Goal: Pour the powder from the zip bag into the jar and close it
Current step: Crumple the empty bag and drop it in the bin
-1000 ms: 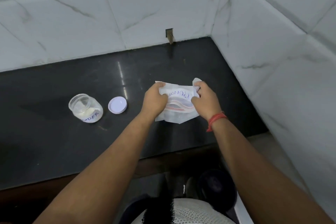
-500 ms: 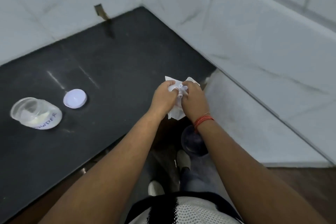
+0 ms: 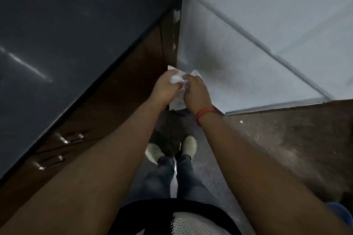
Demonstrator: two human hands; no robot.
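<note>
**Bag carried off the counter; jar out of view**

Compared with the frames of half a second and a second ago, I see the view has swung down and to the right: the jar and its lid, then on the dark counter at left, no longer appear, and the zip bag (image 3: 176, 79) now hangs in front of the body, at the centre of the frame, past the counter's front edge rather than over its top. My left hand (image 3: 165, 87) and right hand (image 3: 195, 91) both pinch the crumpled bag, fingertips nearly meeting at its upper part. The frame is blurred, so I cannot tell whether the seal is open. I judge the pour itself as not in hand here; the bag looks largely flat and wadded.

Edges: the counter (image 3: 66, 44) fills the upper left, its front edge running diagonally down to the lower left, with cabinet fronts (image 3: 114, 105) beneath. The tiled wall (image 3: 248, 53) closes the upper right. Open room lies over the floor (image 3: 286, 149) at right and below the hands.
</note>
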